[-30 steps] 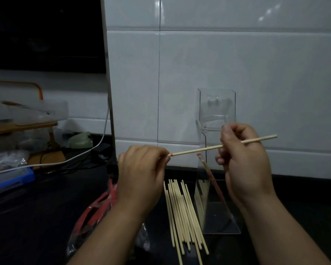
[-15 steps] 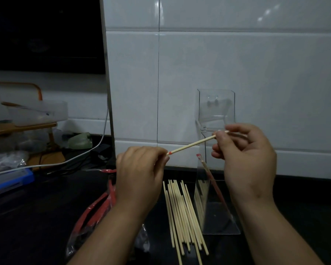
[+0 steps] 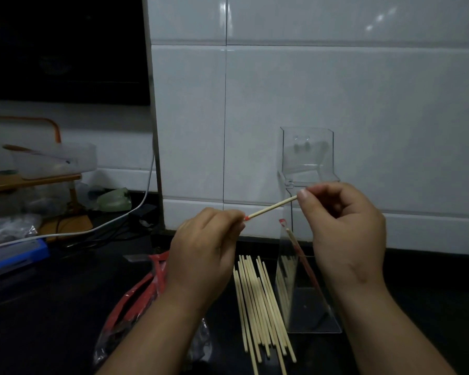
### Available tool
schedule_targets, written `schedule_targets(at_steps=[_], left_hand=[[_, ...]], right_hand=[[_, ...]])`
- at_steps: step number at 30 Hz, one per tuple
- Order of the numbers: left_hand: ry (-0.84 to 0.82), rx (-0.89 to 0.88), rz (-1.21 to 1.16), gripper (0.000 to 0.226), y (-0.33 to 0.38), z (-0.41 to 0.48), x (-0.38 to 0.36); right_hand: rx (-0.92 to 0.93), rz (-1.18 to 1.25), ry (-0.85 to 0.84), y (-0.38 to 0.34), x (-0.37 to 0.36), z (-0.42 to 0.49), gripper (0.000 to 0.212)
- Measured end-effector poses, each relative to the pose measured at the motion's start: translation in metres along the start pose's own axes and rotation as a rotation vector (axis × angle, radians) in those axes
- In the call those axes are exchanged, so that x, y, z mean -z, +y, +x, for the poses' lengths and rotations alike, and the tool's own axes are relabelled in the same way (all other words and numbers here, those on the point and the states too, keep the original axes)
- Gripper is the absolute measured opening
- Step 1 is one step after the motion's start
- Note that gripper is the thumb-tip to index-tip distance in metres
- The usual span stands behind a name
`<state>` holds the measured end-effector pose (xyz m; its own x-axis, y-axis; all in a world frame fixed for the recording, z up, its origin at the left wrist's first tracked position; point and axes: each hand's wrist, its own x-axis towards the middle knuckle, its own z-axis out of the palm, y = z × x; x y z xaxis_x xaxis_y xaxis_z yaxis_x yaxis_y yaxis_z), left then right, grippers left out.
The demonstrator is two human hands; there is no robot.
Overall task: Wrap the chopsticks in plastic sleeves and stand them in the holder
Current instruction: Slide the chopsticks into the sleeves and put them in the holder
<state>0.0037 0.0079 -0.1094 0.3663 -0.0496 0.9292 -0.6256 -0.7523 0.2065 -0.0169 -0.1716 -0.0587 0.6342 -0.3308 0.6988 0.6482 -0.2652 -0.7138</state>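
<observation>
At the far left, a blue object [image 3: 14,255] is seen lying on the dark counter [image 3: 65,293], with a white cable [image 3: 114,220] running over it and up toward the tiled wall [image 3: 336,90]. Behind it, a clear plastic box [image 3: 54,161] is set on a wooden rack [image 3: 25,181]. Nearer the front, a crumpled red-and-clear plastic bag [image 3: 136,301] is partly covered by the left forearm.

The left hand [image 3: 206,250] is held above the counter with its fingers curled, and the red-tipped lower end of a single chopstick [image 3: 271,208] is pinched at its fingertips. The chopstick is held in the air, slanting upward to the right. (Whether a sleeve already covers that end cannot be told in the dim light.)

Below it, a loose bundle of bare chopsticks [image 3: 257,301] is laid flat on the counter, between the two forearms and just beside the holder.

The clear holder [image 3: 306,158] is stood upright against the wall. Inside it, one wrapped chopstick [image 3: 301,255] with red marking is leaned at a tilt. Pale sticks are seen through its left wall; whether they are inside or behind cannot be told.

The upper end of the held chopstick is gripped by the right hand [image 3: 344,226], thumb against curled fingers, in front of the holder.
</observation>
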Motion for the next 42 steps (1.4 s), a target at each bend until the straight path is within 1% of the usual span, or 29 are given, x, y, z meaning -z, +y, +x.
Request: schedule_targets(at_steps=[4,6,8,10,12,14,17,19,21,24,27,31,39,42], left_hand=[[-0.025,-0.004,-0.018,0.026,-0.0001,-0.0001,-0.0007],[-0.001,0.01,0.007,0.026,0.0014,0.0002,-0.0015],[0.033,0.025,0.018,0.025,0.0039,0.0007,-0.0013],[0.049,0.014,0.023,0.024,0.0058,0.0014,-0.0011],[0.055,-0.004,0.038,0.022,0.0059,0.0015,-0.0011],[0.062,-0.011,0.069,0.021,0.0051,0.0018,-0.0009],[0.051,-0.006,0.073,0.022,0.0043,0.0022,-0.0005],[0.035,-0.012,0.064,0.024,0.0047,0.0019,-0.0012],[0.032,-0.024,0.063,0.024,0.0051,0.0011,-0.0019],[0.032,-0.034,0.065,0.025,0.0059,0.0003,-0.0018],[0.033,-0.029,0.067,0.025,0.0056,0.0003,-0.0011],[0.045,-0.033,0.068,0.025,0.0058,0.0008,-0.0013],[0.041,-0.048,0.082,0.025,0.006,0.0014,-0.0009],[0.022,-0.069,0.082,0.026,0.0074,0.0019,-0.0011]], right_hand=[[-0.032,0.055,0.023,-0.0008,-0.0004,-0.0004,0.006],[-0.065,0.094,0.028,-0.0004,-0.0003,-0.0003,0.01],[-0.069,0.103,0.014,-0.0001,-0.0011,-0.0003,0.009],[-0.053,0.092,-0.032,-0.0014,-0.0022,-0.0015,0.007],[-0.052,0.1,-0.123,-0.0032,-0.0035,-0.0041,0.008],[-0.053,0.098,-0.21,-0.0031,-0.0047,-0.0061,0.017],[-0.043,0.028,-0.237,0.0004,-0.005,-0.0049,0.029],[-0.038,0.003,-0.265,0.0011,-0.0045,-0.0037,0.035],[0.004,-0.049,-0.311,0.0002,-0.0048,-0.0034,0.039],[0.056,-0.104,-0.368,0.0002,-0.0065,-0.0026,0.035],[0.037,-0.114,-0.43,-0.0008,-0.0052,-0.0023,0.034],[-0.019,-0.056,-0.398,-0.0023,-0.0024,-0.0037,0.037],[0.014,-0.139,-0.458,-0.0038,-0.0041,-0.0026,0.037],[-0.021,-0.139,-0.458,-0.0041,-0.0041,-0.0036,0.032]])
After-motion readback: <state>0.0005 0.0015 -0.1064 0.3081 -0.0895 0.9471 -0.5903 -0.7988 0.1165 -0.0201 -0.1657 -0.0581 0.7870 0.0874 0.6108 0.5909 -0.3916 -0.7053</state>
